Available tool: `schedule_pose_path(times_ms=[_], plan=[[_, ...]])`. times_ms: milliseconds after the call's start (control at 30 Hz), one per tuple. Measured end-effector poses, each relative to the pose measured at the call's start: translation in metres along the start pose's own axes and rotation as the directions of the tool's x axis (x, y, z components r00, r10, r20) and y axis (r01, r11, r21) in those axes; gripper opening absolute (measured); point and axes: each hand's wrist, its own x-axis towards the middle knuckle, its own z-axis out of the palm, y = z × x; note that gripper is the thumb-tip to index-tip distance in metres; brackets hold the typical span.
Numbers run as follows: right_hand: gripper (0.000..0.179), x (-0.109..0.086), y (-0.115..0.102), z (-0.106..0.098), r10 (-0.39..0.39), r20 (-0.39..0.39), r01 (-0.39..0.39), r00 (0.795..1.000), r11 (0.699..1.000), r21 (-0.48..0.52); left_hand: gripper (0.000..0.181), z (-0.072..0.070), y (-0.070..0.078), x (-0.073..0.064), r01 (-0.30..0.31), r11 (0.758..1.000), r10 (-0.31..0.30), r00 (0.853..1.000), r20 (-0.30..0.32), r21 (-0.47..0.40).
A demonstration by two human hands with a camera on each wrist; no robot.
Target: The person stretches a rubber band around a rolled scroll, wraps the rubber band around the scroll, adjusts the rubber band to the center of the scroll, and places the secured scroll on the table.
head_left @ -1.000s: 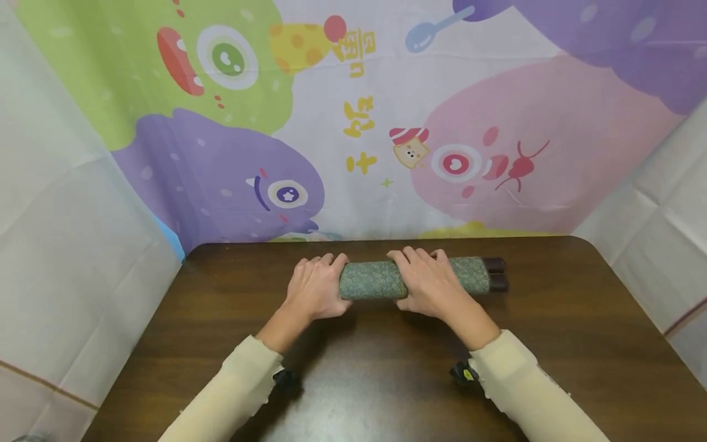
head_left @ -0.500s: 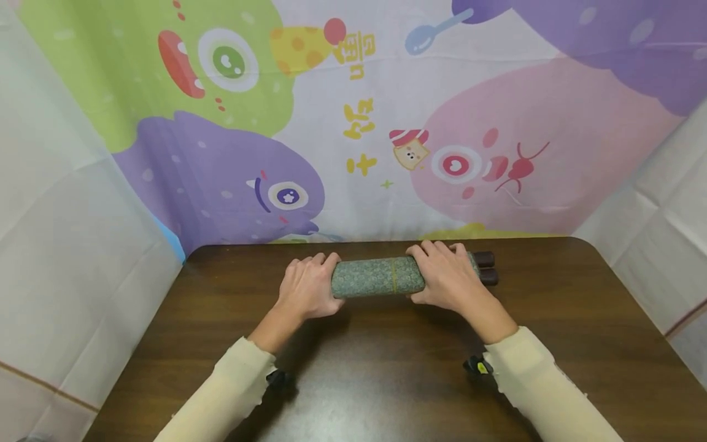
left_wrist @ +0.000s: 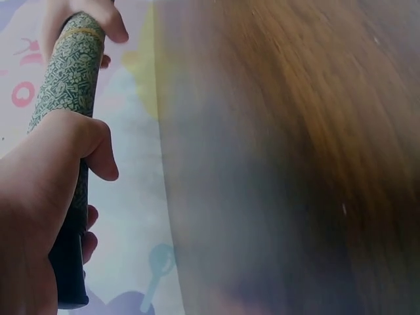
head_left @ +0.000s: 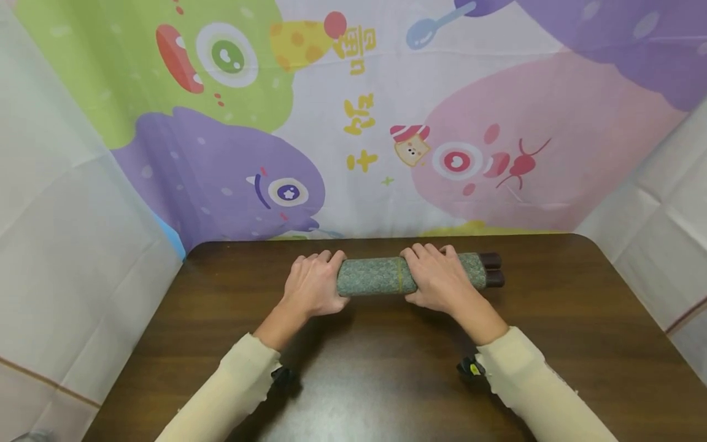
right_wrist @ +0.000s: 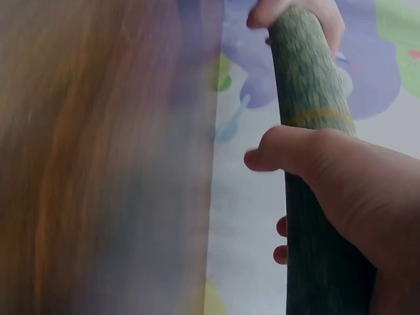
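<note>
Both hands hold a rolled scroll (head_left: 367, 277) sideways above the table, close to its back edge. It is covered in green patterned cloth, with a thin yellow line across it. Two dark brown roller ends (head_left: 491, 270) stick out on the right. My left hand (head_left: 315, 285) grips the left end, its thumb on the near side. In the left wrist view a dark roller end (left_wrist: 71, 269) shows below that hand. Right of the middle, my right hand (head_left: 439, 279) wraps over the scroll; in the right wrist view its thumb (right_wrist: 269, 154) lies across the near side, just past the yellow line.
The dark brown wooden table (head_left: 375, 368) spreads beneath the hands. Behind it hangs a cloth (head_left: 381, 202) printed with cartoon monsters. Pale sheeting (head_left: 55, 245) covers the left side, with similar sheeting (head_left: 663, 245) at right.
The right hand has shifted a little to the right along the scroll, baring the yellow line. The scroll tilted up slightly at its right end, then levelled again. Both hands keep their grip.
</note>
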Motion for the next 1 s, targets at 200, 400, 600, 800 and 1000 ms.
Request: schedule_pose_path(times_ms=[200,400,600,800,1000], plan=[[0.081,0.001,-0.007,0.002,-0.041,-0.054,0.04,0.998,0.999,-0.014,0.073,0.001,0.004,0.002,-0.014,1.0,0.014,1.0,-0.009,0.02],[0.081,0.003,-0.016,0.002,-0.053,-0.071,0.051,0.996,0.998,-0.035,0.069,0.001,0.009,0.005,-0.03,0.999,0.03,0.999,-0.037,0.016],[0.085,0.005,-0.026,0.003,-0.054,-0.049,0.052,0.997,0.998,-0.031,0.066,0.002,0.014,0.006,-0.053,0.998,0.055,0.997,-0.057,0.023],[0.097,0.004,-0.021,0.001,-0.031,-0.025,0.031,0.999,0.999,0.009,0.071,0.003,0.009,0.004,-0.025,1.0,0.026,0.999,-0.038,0.011],[0.102,-0.004,0.008,-0.003,0.026,0.01,-0.026,1.0,0.998,0.053,0.079,0.001,-0.005,-0.002,0.018,1.0,-0.018,1.0,0.003,0.007]])
